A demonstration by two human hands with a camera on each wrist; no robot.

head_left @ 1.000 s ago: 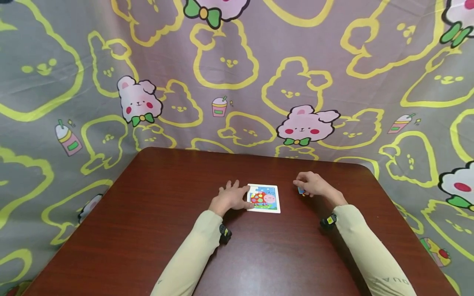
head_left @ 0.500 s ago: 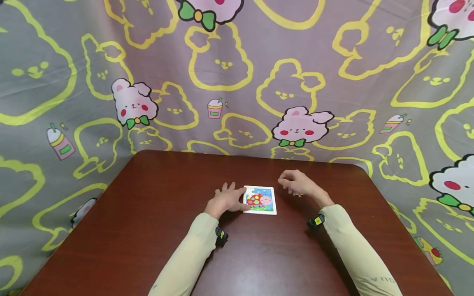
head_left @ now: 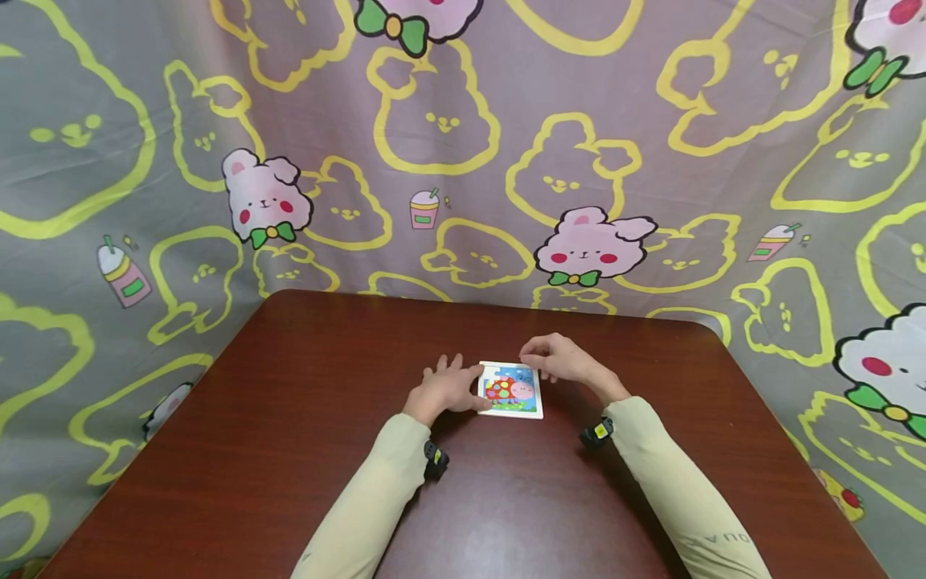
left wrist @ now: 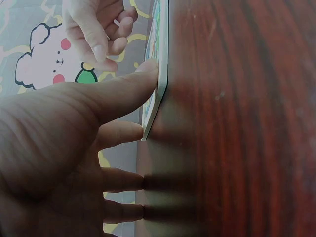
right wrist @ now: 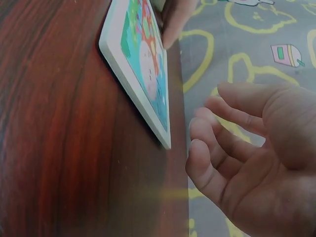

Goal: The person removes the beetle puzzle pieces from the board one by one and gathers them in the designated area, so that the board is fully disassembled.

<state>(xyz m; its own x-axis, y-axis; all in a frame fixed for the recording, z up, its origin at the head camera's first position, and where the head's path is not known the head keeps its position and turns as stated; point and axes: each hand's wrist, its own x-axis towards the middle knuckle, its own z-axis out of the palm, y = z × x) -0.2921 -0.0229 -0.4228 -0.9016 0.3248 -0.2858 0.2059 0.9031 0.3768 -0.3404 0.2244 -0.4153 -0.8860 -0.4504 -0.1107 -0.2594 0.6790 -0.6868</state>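
Observation:
In the head view, a square puzzle board [head_left: 531,413] with a red spotted ladybug picture lies on the table, a pale patch at its upper left. My left hand [head_left: 443,391] spreads over its left side, fingers straight. The left wrist view shows that hand's thumb [left wrist: 126,94] on the board's surface and the index finger [left wrist: 123,134] touching its edge [left wrist: 157,102]. My right hand [head_left: 567,362] hovers at the board's upper right corner, fingers loosely bent. No object shows among the fingers of the right hand [right wrist: 256,158] in its wrist view.
The brown table [head_left: 325,386] extends on every side of the board. Behind it hangs a grey-pink cloth [head_left: 333,121] with yellow outlines and cartoon rabbits. A black device [head_left: 436,460] sits on the left wrist, another [head_left: 597,433] on the right.
My right hand has moved left to the board's corner. The small blue and orange piece seen under it earlier is no longer visible. My left hand has kept its place.

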